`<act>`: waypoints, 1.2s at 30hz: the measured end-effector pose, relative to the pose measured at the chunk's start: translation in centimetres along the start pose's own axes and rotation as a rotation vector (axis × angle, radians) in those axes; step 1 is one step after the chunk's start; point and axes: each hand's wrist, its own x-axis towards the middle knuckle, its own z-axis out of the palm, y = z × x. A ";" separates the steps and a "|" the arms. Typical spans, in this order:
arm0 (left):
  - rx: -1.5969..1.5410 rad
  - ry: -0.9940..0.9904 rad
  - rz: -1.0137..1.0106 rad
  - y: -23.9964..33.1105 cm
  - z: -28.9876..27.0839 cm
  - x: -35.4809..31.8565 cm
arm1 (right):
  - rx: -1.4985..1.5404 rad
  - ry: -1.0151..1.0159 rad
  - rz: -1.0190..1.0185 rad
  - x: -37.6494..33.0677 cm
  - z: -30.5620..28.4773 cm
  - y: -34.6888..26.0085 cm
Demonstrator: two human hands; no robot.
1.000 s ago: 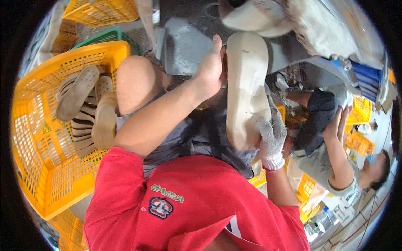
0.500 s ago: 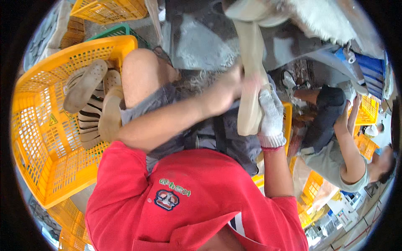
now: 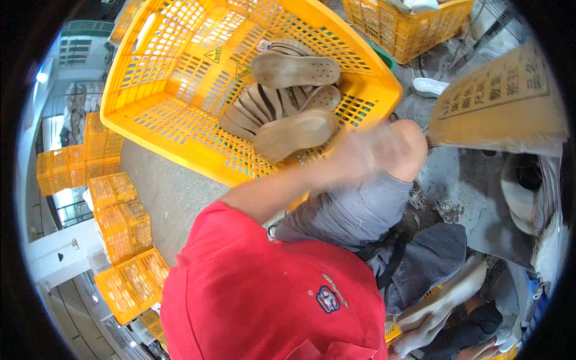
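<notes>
My left hand [image 3: 372,151] is bare and smeared by motion, passing over my knee beside the yellow basket [image 3: 180,135]. Its fingers are too blurred to read, and no object shows in it. Several beige shoe soles lie in the basket, among them a sole with small holes [image 3: 295,70] on top and a smooth sole [image 3: 296,133] nearest my left hand. At the lower right, my right hand [image 3: 412,337] wears a whitish glove. It grips a long beige sole [image 3: 453,292], slightly blurred.
A cardboard piece [image 3: 501,102] with printed marks juts out above a grey metal surface [image 3: 474,186] at right. Another yellow basket [image 3: 408,27] stands at the back. Stacked yellow crates [image 3: 123,222] line the left, across a grey floor [image 3: 159,186]. A co-worker's arm shows lower right.
The view has swung left. My left hand has come away from the sole at the grey surface and moved toward the basket. My gloved right hand still has the sole, now lower right.
</notes>
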 end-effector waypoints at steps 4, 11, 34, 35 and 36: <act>1.211 0.225 -0.120 -17.8 -9.8 -1.8 | -0.558 -0.174 0.165 -1.7 -3.9 3.3; 0.919 -0.412 -0.980 -21.9 -18.0 -3.3 | -0.715 -0.289 0.008 1.3 0.6 -2.0; -1.427 -0.243 -0.894 8.9 28.0 17.9 | 0.363 0.017 -0.214 11.7 8.9 -14.9; -1.132 -0.338 -0.964 6.8 27.0 18.9 | 0.423 0.011 -0.256 14.2 9.7 -14.7; -0.679 -0.450 -0.773 6.4 24.7 19.2 | -0.067 0.135 -0.555 16.4 10.4 -14.6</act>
